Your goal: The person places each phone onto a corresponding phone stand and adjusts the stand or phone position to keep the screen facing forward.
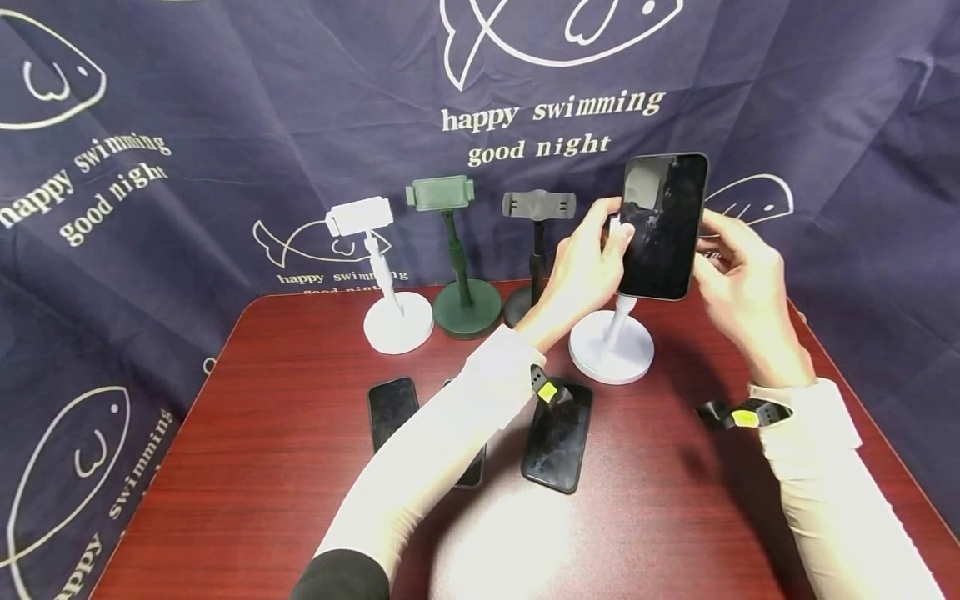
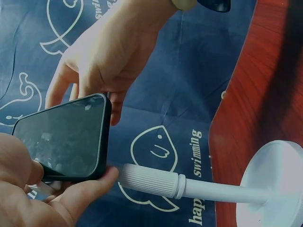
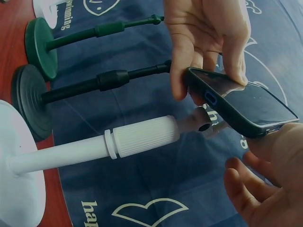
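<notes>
A dark smartphone stands upright at the top of the white phone stand on the right, its screen facing me. My left hand holds its left edge, thumb over the front and fingers reaching behind. At the opposite edge, my right hand holds the phone with its thumb beside the edge and fingers partly behind. In the left wrist view the phone covers most of the stand's holder. The right wrist view shows the stand's ribbed collar below the phone, with loosely bent right fingers beneath it.
Left of the hands stand a white stand, a green stand and a black stand. A phone, a partly covered phone and another phone lie on the red table. A blue printed cloth hangs behind.
</notes>
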A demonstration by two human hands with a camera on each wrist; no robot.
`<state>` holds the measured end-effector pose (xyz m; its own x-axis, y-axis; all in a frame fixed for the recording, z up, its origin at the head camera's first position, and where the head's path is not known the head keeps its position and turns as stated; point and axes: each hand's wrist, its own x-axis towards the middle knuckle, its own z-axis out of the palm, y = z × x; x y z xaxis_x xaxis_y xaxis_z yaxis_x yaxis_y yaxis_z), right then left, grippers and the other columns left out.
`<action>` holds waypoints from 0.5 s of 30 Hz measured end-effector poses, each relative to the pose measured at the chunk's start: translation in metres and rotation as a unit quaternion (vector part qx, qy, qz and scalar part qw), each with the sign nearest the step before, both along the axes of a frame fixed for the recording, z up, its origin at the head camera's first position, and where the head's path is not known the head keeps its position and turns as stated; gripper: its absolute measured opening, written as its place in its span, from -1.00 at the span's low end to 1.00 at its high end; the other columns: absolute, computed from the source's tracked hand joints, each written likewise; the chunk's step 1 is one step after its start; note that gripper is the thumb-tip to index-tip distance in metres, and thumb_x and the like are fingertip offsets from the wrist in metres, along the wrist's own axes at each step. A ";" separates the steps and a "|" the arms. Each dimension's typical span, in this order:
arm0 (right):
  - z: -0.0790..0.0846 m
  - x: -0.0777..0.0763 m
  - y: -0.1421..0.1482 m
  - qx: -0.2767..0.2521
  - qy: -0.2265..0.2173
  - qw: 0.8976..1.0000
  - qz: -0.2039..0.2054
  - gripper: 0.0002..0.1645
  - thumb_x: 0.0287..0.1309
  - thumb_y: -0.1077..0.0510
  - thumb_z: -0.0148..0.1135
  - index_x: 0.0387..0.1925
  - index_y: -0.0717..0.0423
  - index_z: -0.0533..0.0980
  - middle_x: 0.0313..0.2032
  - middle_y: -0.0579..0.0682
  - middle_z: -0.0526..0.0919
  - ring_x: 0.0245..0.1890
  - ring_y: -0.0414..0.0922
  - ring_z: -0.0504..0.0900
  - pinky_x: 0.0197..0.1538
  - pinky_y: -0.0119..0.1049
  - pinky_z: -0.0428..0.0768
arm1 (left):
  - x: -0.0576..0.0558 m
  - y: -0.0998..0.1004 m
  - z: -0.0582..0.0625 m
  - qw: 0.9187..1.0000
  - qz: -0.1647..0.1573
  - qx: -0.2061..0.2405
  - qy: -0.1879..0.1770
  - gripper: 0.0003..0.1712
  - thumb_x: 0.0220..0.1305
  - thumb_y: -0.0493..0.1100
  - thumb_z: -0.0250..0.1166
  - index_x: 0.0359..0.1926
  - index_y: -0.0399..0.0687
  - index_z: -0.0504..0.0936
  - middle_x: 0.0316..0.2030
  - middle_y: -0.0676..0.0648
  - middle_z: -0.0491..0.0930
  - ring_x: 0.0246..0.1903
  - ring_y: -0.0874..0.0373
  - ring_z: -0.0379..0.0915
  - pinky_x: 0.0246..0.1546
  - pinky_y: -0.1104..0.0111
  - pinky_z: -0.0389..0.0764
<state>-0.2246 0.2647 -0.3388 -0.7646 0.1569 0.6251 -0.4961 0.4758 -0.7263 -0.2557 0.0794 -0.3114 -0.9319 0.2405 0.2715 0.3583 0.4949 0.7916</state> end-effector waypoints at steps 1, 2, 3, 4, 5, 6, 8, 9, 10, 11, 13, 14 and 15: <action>0.000 0.000 0.000 -0.004 0.002 1.000 -0.002 -0.54 0.22 0.48 0.28 0.16 0.25 0.64 -0.16 -0.48 0.63 -0.22 -0.52 0.64 -0.15 -0.69 0.52 | 0.000 0.000 0.000 1.000 -0.001 -0.001 0.001 -0.54 0.59 0.04 0.09 0.43 0.23 0.38 -0.34 0.08 0.63 -0.25 0.22 0.57 -0.21 0.45 0.51; 0.000 -0.001 0.000 -0.007 0.003 1.000 -0.005 -0.55 0.21 0.48 0.29 0.14 0.26 0.65 -0.18 -0.49 0.64 -0.23 -0.51 0.64 -0.16 -0.68 0.52 | 0.000 0.000 0.000 1.000 -0.001 -0.002 0.001 -0.54 0.59 0.04 0.09 0.43 0.23 0.38 -0.35 0.08 0.63 -0.26 0.22 0.57 -0.22 0.45 0.50; 0.000 -0.001 0.000 -0.010 0.004 1.000 -0.008 -0.56 0.20 0.48 0.31 0.12 0.26 0.66 -0.20 -0.49 0.65 -0.25 -0.50 0.64 -0.17 -0.67 0.51 | 0.000 0.000 0.001 1.000 -0.002 -0.003 0.002 -0.53 0.59 0.04 0.09 0.43 0.22 0.38 -0.35 0.08 0.62 -0.28 0.22 0.57 -0.23 0.45 0.50; 0.000 -0.002 0.001 -0.015 0.005 1.000 -0.011 -0.58 0.19 0.47 0.32 0.09 0.27 0.67 -0.22 -0.49 0.65 -0.26 -0.49 0.63 -0.18 -0.66 0.50 | 0.000 0.000 0.001 1.000 -0.003 -0.004 0.004 -0.53 0.59 0.04 0.09 0.43 0.22 0.38 -0.36 0.08 0.63 -0.28 0.22 0.57 -0.23 0.45 0.50; 0.000 -0.003 0.001 -0.018 0.007 1.000 -0.014 -0.60 0.18 0.47 0.32 0.07 0.28 0.68 -0.23 -0.48 0.66 -0.27 -0.48 0.63 -0.19 -0.65 0.50 | 0.000 0.000 0.001 1.000 -0.004 -0.004 0.006 -0.53 0.59 0.03 0.09 0.43 0.21 0.38 -0.36 0.08 0.63 -0.28 0.22 0.56 -0.24 0.45 0.50; 0.000 -0.004 0.002 -0.019 0.009 1.000 -0.017 -0.62 0.16 0.47 0.33 0.04 0.29 0.69 -0.24 -0.48 0.66 -0.28 -0.48 0.62 -0.19 -0.65 0.49 | 0.000 0.000 0.001 1.000 -0.004 -0.005 0.007 -0.53 0.59 0.03 0.09 0.43 0.21 0.38 -0.36 0.08 0.63 -0.29 0.23 0.56 -0.24 0.45 0.50; 0.001 -0.007 0.003 -0.011 0.021 0.999 -0.023 -0.66 0.15 0.46 0.34 -0.01 0.29 0.71 -0.24 -0.43 0.67 -0.28 -0.46 0.61 -0.19 -0.65 0.49 | 0.000 0.000 0.002 1.000 -0.004 -0.005 0.008 -0.53 0.59 0.03 0.09 0.43 0.21 0.38 -0.35 0.09 0.63 -0.28 0.24 0.56 -0.25 0.45 0.50; 0.001 -0.008 0.004 -0.006 0.028 0.999 -0.024 -0.67 0.14 0.46 0.34 -0.04 0.29 0.72 -0.22 -0.42 0.67 -0.28 -0.45 0.60 -0.19 -0.64 0.50 | 0.000 0.000 0.002 1.000 -0.004 -0.004 0.008 -0.53 0.59 0.03 0.09 0.43 0.21 0.38 -0.35 0.09 0.63 -0.28 0.23 0.56 -0.25 0.45 0.50; 0.001 -0.009 0.005 0.003 0.035 0.999 -0.027 -0.69 0.14 0.45 0.35 -0.05 0.28 0.73 -0.21 -0.37 0.69 -0.28 -0.44 0.60 -0.19 -0.65 0.50 | 0.000 0.000 0.002 1.000 -0.003 -0.004 0.008 -0.53 0.59 0.03 0.09 0.43 0.22 0.38 -0.35 0.09 0.64 -0.28 0.24 0.56 -0.24 0.45 0.50; 0.002 -0.010 0.006 0.014 0.045 0.998 -0.029 -0.70 0.14 0.44 0.35 -0.07 0.26 0.74 -0.20 -0.32 0.70 -0.28 -0.44 0.60 -0.18 -0.66 0.51 | 0.000 0.000 0.002 1.000 -0.002 -0.003 0.007 -0.53 0.59 0.03 0.09 0.43 0.22 0.38 -0.35 0.10 0.64 -0.27 0.24 0.57 -0.24 0.45 0.50; 0.003 -0.010 0.009 0.043 0.064 0.997 -0.028 -0.71 0.15 0.43 0.36 -0.08 0.22 0.75 -0.17 -0.17 0.74 -0.26 -0.43 0.60 -0.16 -0.66 0.52 | 0.001 0.000 0.003 1.000 0.000 -0.003 0.005 -0.53 0.59 0.04 0.09 0.43 0.23 0.38 -0.33 0.10 0.66 -0.26 0.24 0.58 -0.23 0.45 0.51; 0.003 -0.010 0.010 0.052 0.071 0.996 -0.027 -0.71 0.15 0.43 0.37 -0.08 0.21 0.76 -0.16 -0.10 0.76 -0.26 -0.43 0.61 -0.16 -0.66 0.52 | 0.001 0.000 0.003 1.000 0.001 -0.002 0.004 -0.53 0.59 0.04 0.09 0.43 0.24 0.38 -0.32 0.10 0.67 -0.24 0.25 0.58 -0.22 0.45 0.51; 0.003 -0.010 0.011 0.059 0.077 0.995 -0.026 -0.71 0.15 0.43 0.38 -0.09 0.20 0.76 -0.16 -0.06 0.76 -0.27 -0.44 0.61 -0.16 -0.67 0.52 | 0.001 0.000 0.003 1.000 0.001 -0.003 0.004 -0.53 0.59 0.04 0.09 0.44 0.24 0.38 -0.31 0.10 0.68 -0.23 0.24 0.59 -0.21 0.44 0.52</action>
<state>-0.2347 0.2756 -0.3355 -0.6508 0.1117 0.7510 -0.5704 0.5808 -0.5807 -0.2546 0.0797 -0.3087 -0.9305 0.2399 0.2769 0.3629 0.5000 0.7863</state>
